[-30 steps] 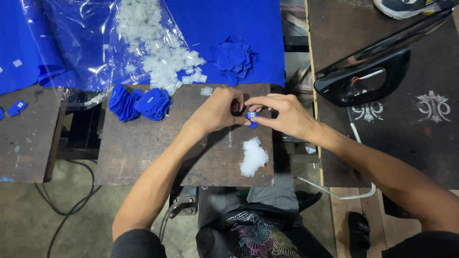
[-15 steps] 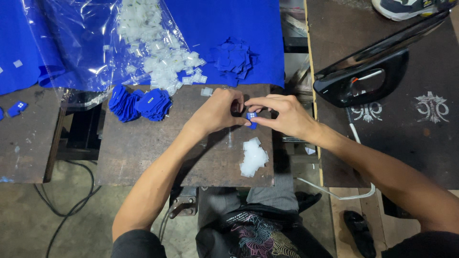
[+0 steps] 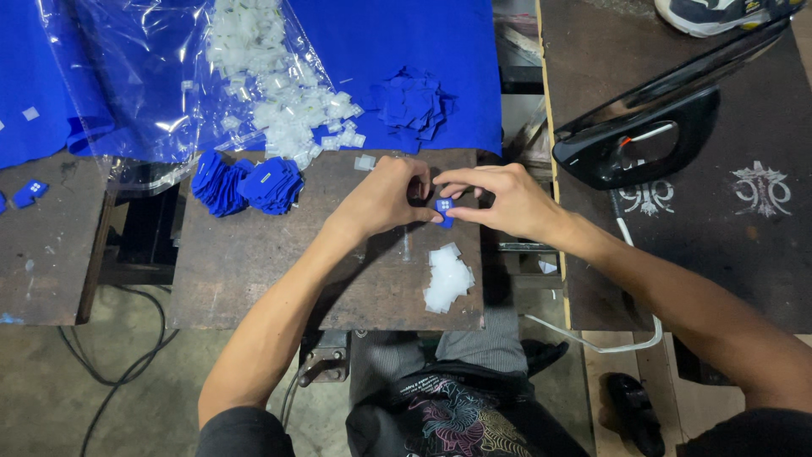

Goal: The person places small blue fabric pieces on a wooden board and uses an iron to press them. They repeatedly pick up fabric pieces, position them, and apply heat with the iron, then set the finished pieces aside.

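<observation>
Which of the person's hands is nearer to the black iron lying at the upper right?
Right. The right hand is just left of the black iron, across the gap between the tables. The left hand lies farther left, beyond the small blue piece both hands pinch.

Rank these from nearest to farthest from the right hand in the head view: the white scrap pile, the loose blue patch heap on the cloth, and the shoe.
From the right hand:
1. White scrap pile, just below it on the board.
2. Loose blue patch heap, up and to the left on the cloth.
3. Shoe, far top right corner.
</observation>
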